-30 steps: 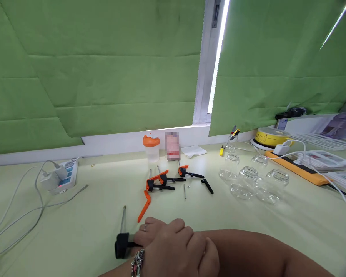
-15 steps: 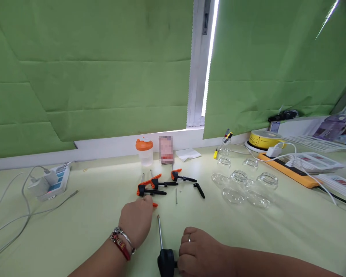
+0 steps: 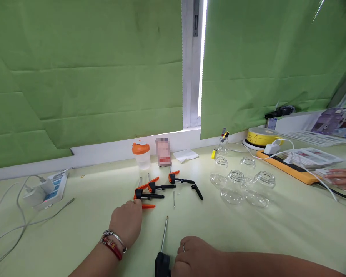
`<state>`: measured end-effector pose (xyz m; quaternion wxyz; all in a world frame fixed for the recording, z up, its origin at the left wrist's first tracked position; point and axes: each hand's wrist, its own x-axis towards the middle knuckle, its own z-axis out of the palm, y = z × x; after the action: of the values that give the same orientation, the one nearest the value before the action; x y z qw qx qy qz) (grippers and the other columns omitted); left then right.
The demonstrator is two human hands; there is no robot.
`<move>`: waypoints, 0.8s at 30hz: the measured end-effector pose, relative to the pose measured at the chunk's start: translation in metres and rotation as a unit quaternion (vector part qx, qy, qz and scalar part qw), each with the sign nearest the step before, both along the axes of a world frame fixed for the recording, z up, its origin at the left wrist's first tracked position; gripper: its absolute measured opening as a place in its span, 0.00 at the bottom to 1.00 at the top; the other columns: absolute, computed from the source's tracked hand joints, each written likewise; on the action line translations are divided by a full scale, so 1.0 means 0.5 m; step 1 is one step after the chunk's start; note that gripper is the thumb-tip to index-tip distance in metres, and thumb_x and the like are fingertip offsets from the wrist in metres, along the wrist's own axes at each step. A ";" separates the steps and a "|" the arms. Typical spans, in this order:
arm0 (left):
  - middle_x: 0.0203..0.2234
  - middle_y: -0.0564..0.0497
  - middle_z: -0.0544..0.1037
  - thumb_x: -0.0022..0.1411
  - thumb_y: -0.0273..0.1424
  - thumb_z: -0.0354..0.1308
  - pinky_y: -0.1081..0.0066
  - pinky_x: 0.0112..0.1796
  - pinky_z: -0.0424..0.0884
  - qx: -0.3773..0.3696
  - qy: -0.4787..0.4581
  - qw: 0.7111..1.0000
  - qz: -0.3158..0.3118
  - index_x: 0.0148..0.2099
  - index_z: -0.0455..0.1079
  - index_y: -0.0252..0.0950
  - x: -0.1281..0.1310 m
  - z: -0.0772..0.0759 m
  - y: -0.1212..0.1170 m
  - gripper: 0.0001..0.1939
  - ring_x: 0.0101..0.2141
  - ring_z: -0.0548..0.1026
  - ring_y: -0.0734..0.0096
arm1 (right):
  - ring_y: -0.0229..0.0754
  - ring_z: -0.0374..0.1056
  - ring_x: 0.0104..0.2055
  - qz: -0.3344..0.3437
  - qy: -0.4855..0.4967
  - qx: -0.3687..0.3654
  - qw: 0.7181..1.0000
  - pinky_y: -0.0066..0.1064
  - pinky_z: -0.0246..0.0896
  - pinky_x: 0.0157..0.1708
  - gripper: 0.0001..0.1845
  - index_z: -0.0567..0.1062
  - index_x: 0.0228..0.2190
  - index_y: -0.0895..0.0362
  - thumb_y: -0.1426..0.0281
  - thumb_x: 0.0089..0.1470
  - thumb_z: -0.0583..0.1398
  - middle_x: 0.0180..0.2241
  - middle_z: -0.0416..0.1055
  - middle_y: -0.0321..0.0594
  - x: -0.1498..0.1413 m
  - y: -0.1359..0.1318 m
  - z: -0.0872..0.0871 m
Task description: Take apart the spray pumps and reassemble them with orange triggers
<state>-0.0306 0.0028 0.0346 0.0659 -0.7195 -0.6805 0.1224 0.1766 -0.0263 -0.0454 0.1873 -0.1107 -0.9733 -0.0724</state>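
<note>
My left hand (image 3: 126,222) is closed at the near end of a row of orange-and-black bar clamps. An orange trigger (image 3: 148,206) sticks out past its knuckles; the rest of that clamp is hidden. Beyond lie a near clamp (image 3: 150,196), a middle clamp (image 3: 163,187) and a far clamp (image 3: 183,180). My right hand (image 3: 194,258), wearing a ring, is curled beside a black clamp body (image 3: 162,264) with a metal bar (image 3: 164,234), its grip hidden by the fingers. A thin metal rod (image 3: 174,199) and a black handle (image 3: 197,192) lie farther off.
Several clear glass jars (image 3: 235,186) stand at right. An orange power strip (image 3: 288,167) and papers (image 3: 317,156) lie beyond, near another person's hand (image 3: 344,177). At left is a white power strip (image 3: 57,189) with cables. An orange-lidded cup (image 3: 142,156) stands by the wall.
My left hand has moved slightly left, uncovering more of the orange trigger. The metal bar by my right hand now leans more to the right. Another person's hand has appeared at the right edge.
</note>
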 end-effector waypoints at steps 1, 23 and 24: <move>0.31 0.39 0.75 0.51 0.15 0.43 0.64 0.29 0.68 -0.016 -0.007 1.000 0.001 0.44 0.65 0.28 -0.004 -0.006 0.002 0.19 0.31 0.76 0.56 | 0.34 0.57 0.19 -0.010 -0.002 -0.001 1.000 0.30 0.47 0.22 0.13 0.61 0.23 0.54 0.63 0.56 0.51 0.17 0.66 0.30 -0.002 0.000 -0.002; 0.29 0.49 0.75 0.56 0.19 0.46 0.68 0.30 0.65 0.050 -0.065 0.977 -0.196 0.43 0.65 0.37 0.100 0.026 -0.083 0.15 0.29 0.73 0.65 | 0.43 0.68 0.39 -0.231 0.128 -0.347 0.900 0.36 0.62 0.39 0.19 0.64 0.52 0.54 0.70 0.59 0.46 0.41 0.72 0.43 0.023 0.027 0.060; 0.29 0.48 0.75 0.58 0.23 0.46 0.68 0.29 0.65 0.034 -0.063 0.984 -0.163 0.41 0.65 0.36 0.095 0.032 -0.078 0.10 0.28 0.73 0.64 | 0.43 0.68 0.38 -0.247 0.136 -0.375 0.883 0.34 0.62 0.38 0.19 0.65 0.51 0.53 0.69 0.60 0.46 0.40 0.73 0.42 0.024 0.030 0.057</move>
<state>0.0167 -0.0360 0.0503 0.0658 -0.8242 -0.5609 0.0412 0.1886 -0.0113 -0.0168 0.2382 -0.4183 -0.8340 0.2698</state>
